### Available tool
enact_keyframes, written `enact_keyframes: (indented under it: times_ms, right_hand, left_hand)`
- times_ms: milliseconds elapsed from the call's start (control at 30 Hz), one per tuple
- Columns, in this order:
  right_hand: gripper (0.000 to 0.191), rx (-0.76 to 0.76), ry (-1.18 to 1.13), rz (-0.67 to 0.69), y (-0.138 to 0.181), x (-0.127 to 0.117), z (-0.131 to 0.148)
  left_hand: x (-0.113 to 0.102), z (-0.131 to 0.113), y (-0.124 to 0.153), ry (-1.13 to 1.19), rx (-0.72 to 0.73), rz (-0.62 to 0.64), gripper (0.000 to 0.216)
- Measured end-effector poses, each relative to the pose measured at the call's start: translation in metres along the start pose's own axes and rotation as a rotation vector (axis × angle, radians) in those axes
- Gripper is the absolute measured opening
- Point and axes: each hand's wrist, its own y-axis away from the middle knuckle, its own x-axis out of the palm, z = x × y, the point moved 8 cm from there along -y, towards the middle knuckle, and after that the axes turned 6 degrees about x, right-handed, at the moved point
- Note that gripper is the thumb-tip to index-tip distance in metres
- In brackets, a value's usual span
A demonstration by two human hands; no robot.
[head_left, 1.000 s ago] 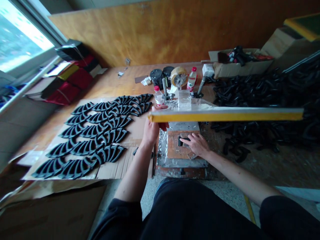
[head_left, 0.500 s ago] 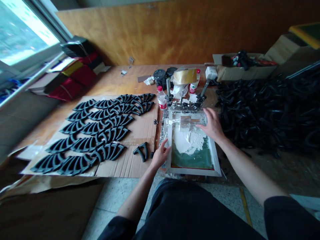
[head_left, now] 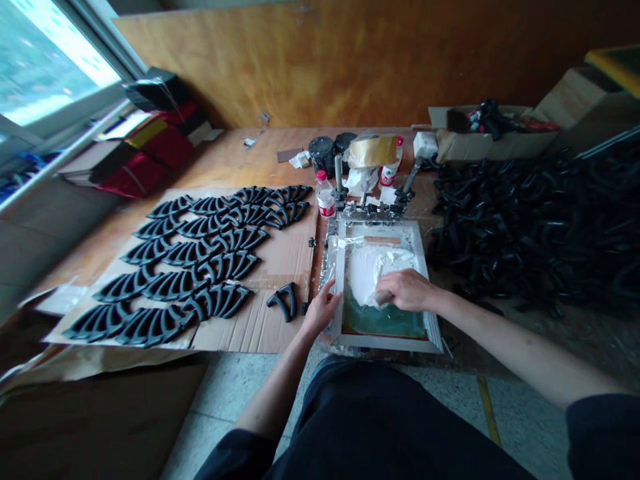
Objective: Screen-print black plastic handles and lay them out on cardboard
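Note:
A screen-printing frame (head_left: 433, 337) lies flat in front of me, its green mesh smeared with white ink (head_left: 361, 267). My right hand (head_left: 406, 291) is closed around a squeegee, mostly hidden under the fingers, and presses it on the mesh near the middle. My left hand (head_left: 323, 308) rests on the frame's left edge with fingers curled against it. One loose black curved plastic part (head_left: 284, 301) lies on the cardboard just left of that hand.
Several rows of black curved parts (head_left: 195, 257) are laid out on cardboard (head_left: 260, 327) at left. A big heap of black parts (head_left: 535, 213) fills the right. Bottles (head_left: 325, 197), ink tubs and a tape roll (head_left: 371, 150) stand behind the frame. Cardboard boxes sit at back right.
The raised frame came down flat onto the base. My right hand moved from the far end of the mesh toward me, dragging the squeegee through the white ink. My left hand stays at the frame's left edge.

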Motion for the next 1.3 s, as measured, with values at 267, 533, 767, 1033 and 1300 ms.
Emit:
enact_keyframes:
  times_ms: [267, 533, 767, 1033, 1300]
  right_hand:
    - [0.026, 0.022, -0.032, -0.148, 0.011, 0.016, 0.009]
    - [0.060, 0.404, -0.057, -0.426, -0.043, -0.085, -0.063]
    - [0.040, 0.807, -0.200, -0.710, 0.054, -0.101, -0.176]
    - [0.019, 0.571, 0.015, -0.235, 0.013, 0.043, -0.061]
    - [0.022, 0.256, -0.279, -0.267, 0.011, 0.022, 0.019]
  left_hand:
    - [0.000, 0.000, 0.000, -0.023, 0.038, 0.012, 0.059]
    - [-0.010, -0.050, 0.013, 0.091, 0.099, 0.144, 0.069]
    - [-0.031, -0.155, -0.002, 0.526, 0.331, -0.049, 0.057]
    - [0.000, -0.149, -0.013, 0.637, 0.253, -0.074, 0.060]
    - [0.054, -0.006, 0.044, 0.644, -0.340, 0.140, 0.044]
